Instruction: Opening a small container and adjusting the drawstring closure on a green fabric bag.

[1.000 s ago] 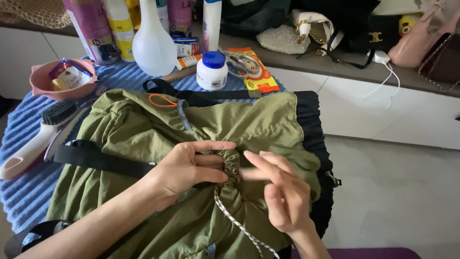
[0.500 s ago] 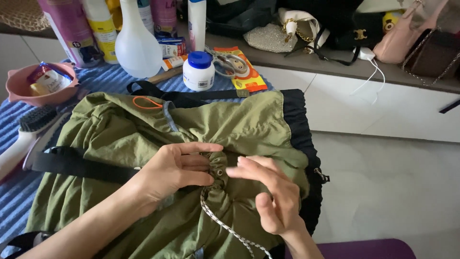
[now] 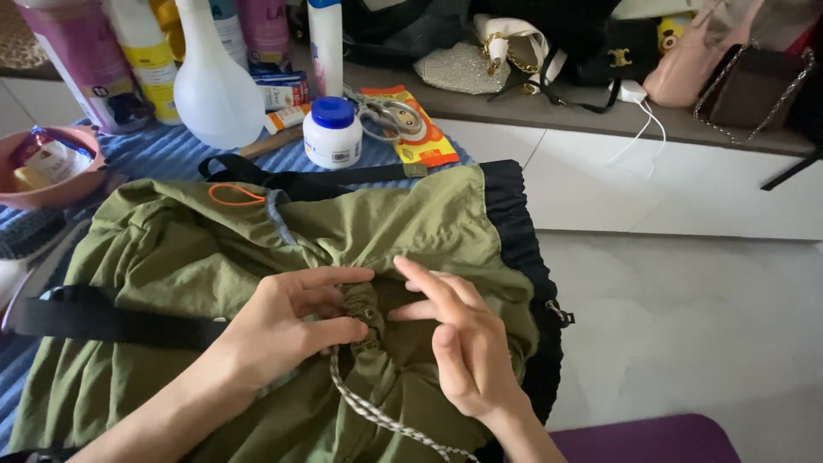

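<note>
An olive-green fabric bag [image 3: 214, 257] with a black edge lies on the blue striped cloth [image 3: 163, 154]. Its mouth is gathered into a puckered opening with metal eyelets [image 3: 369, 313]. My left hand [image 3: 287, 321] pinches the gathered fabric at the left of the opening. My right hand [image 3: 459, 339] has its fingertips on the gathers from the right, thumb raised. A speckled black-and-white drawstring cord [image 3: 377, 416] runs from the opening down toward me. A black strap [image 3: 103, 317] crosses the bag under my left wrist.
Behind the bag stand a white spray bottle [image 3: 214, 81], a small white jar with a blue lid [image 3: 333, 133], scissors on an orange packet [image 3: 399, 124], several tall bottles and a pink bowl [image 3: 47, 167]. Handbags [image 3: 746, 81] sit on the grey shelf. A purple seat [image 3: 643, 441] is lower right.
The view has shifted slightly left and down. Both hands stay at the gathered opening, and my right fingers have closed in nearer to the eyelets.
</note>
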